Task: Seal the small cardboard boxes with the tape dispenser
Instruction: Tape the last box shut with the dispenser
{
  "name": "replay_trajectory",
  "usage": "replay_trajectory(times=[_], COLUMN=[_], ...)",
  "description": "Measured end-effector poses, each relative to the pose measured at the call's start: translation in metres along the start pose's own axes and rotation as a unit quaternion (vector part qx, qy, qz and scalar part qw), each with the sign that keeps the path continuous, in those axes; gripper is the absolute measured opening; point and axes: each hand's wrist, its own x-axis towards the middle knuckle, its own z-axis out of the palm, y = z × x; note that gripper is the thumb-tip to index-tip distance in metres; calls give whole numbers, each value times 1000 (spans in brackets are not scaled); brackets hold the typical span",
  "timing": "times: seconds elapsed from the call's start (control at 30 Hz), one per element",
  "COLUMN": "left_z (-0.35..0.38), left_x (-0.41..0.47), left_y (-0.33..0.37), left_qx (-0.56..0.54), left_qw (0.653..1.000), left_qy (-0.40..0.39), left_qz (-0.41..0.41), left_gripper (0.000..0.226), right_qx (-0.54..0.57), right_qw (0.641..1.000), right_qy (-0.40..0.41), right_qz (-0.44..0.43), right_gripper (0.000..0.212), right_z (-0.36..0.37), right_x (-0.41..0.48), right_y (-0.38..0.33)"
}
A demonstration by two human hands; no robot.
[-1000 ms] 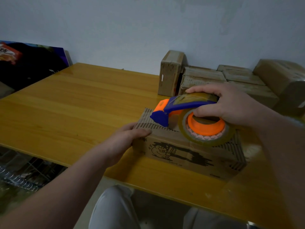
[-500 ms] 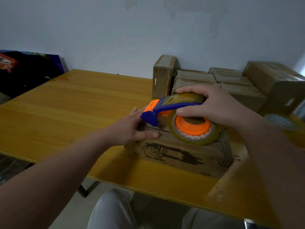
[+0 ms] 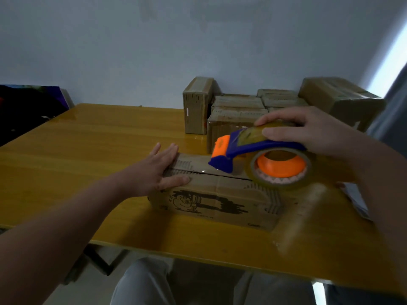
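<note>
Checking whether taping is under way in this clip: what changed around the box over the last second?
The right hand drew the tape dispenser rightward along the top of the cardboard box, from near its left end to about the middle. The left hand shifted from that end up onto the top, fingers flat. Unchanged: the right hand holds the dispenser; the box and stacked boxes sit on the table.
</note>
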Motion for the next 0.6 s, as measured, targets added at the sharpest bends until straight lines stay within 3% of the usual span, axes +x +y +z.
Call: replay_trajectory(times=[0.13, 0.2, 0.3, 0.6], left_z=[1, 7, 17, 22], left_x=[-5, -9, -15, -8], left_y=[5, 11, 18, 44], left_qx=[162, 165, 140, 175], left_qw=[984, 982, 988, 984], left_qy=[73, 91, 53, 27], left_qz=[-21, -18, -27, 5], left_gripper=[117, 116, 119, 114], right_qx=[32, 41, 28, 28], right_qw=[999, 999, 1000, 999], right_qy=[-4, 2, 10, 17], right_qz=[10, 11, 4, 8], right_gripper=[43, 34, 20, 17], right_z=[2, 4, 10, 14], right_x=[5, 7, 11, 18], right_y=[3, 4, 2, 0])
